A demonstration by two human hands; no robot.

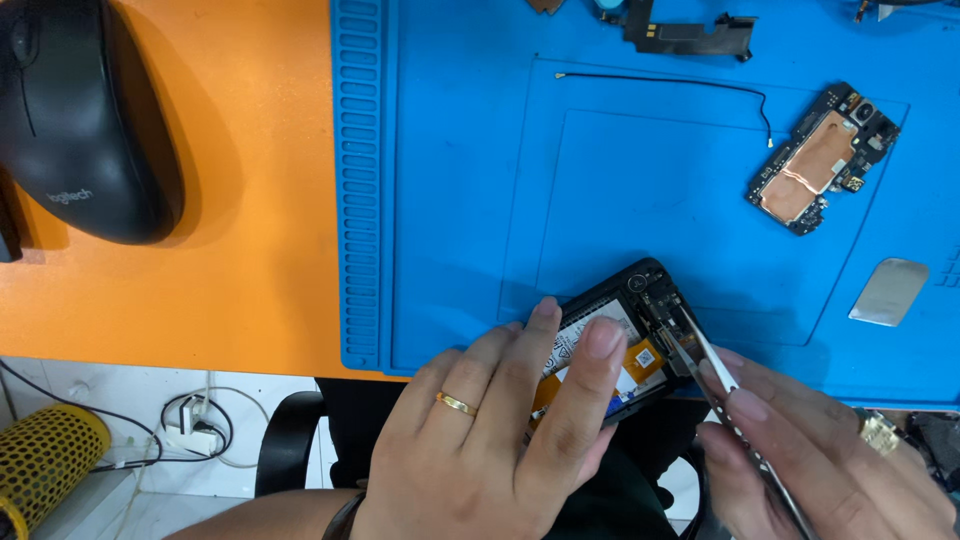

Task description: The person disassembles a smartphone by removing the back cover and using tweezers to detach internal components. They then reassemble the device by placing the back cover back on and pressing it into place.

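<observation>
Your left hand (500, 440) lies nearest the head camera, palm down, a gold ring (455, 403) on one finger. Its fingers are spread flat, and the fingertips (603, 338) press on the opened phone (630, 335), pinning it rather than pinching it. That phone sits at the near edge of the blue work mat (650, 200), its back cover off, with a white-labelled battery and an orange flex strip showing between your fingers.

Your right hand (810, 455) comes in from the lower right, its grip pressed together on a pair of metal tweezers (720, 385). The tweezer tips touch the dark parts near the phone's upper end.

Farther up the mat, well apart from the phone, lie a circuit board (822, 160) with a copper patch, a thin black wire (680, 85), a small black part (690, 35) at the top edge, and a grey metal plate (890, 290) at the right. On the orange desk (250, 200) to the left rests a black computer mouse (85, 120).
</observation>
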